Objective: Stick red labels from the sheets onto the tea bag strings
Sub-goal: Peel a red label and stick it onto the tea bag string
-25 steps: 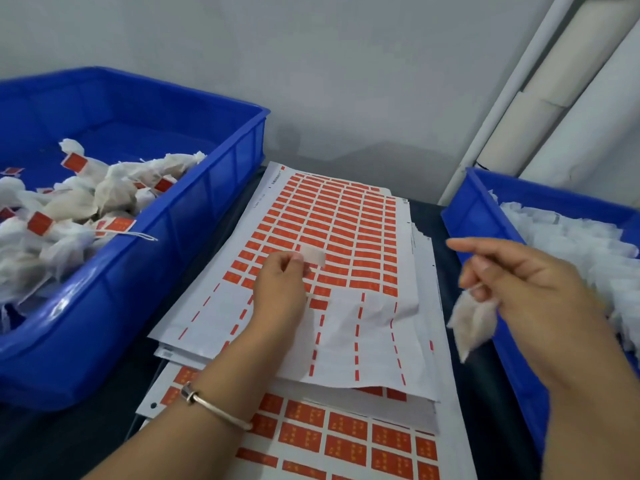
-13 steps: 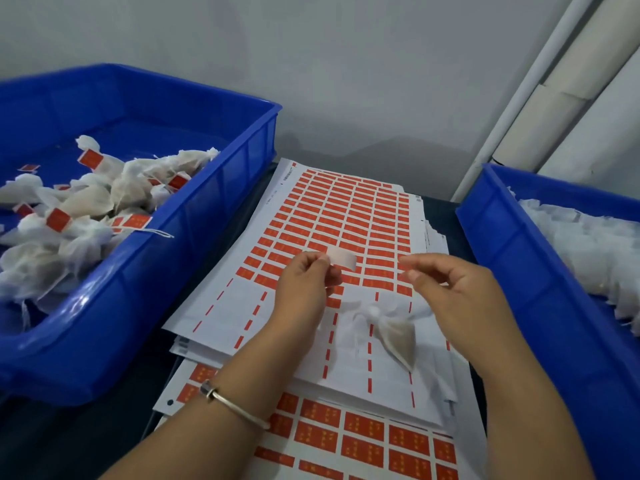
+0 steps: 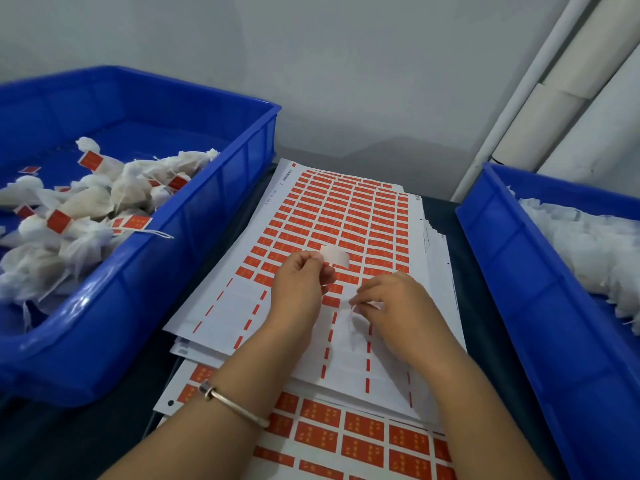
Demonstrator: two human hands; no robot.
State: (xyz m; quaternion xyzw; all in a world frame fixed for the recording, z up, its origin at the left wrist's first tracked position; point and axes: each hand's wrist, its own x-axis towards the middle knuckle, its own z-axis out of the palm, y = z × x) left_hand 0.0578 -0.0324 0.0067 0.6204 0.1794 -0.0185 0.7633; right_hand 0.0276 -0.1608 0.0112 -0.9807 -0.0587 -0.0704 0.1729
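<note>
Head view: a person's two bare hands meet over a stack of white sheets of red rectangular labels (image 3: 343, 216) that lies along the middle of the dark worktop (image 3: 446, 216), between two bins.
Left hand: the left hand (image 3: 298, 289) has thumb and forefinger closed in a pinch on a peeled label (image 3: 334, 255), which shows its pale back; it is lifted clear of the sheet, probably so the sticky face touches nothing.
Right hand: the right hand (image 3: 394, 306) has its fingers (image 3: 363, 294) curled in a pinch on what looks like the thin white string (image 3: 352, 308) of a white mesh tea bag (image 3: 355, 336); the bag lies under the hand on the stripped part of the sheet, mostly hidden.
Label and string: near each other but apart; I judge the string is being held out for the label to fold around it.
Sheet stack: the near rows of the top sheet are peeled bare, so picking seems to run from the near edge toward the far edge.
Left bin: a blue plastic crate (image 3: 207, 216) at the worktop's left edge holds tea bags with red tags (image 3: 86, 206), apparently the finished ones.
Right bin: a second blue plastic crate (image 3: 519, 306) at the right edge holds untagged white tea bags (image 3: 588, 247), within the right hand's reach.
Wrist: a thin metal bangle (image 3: 235, 405) sits on the left forearm.
</note>
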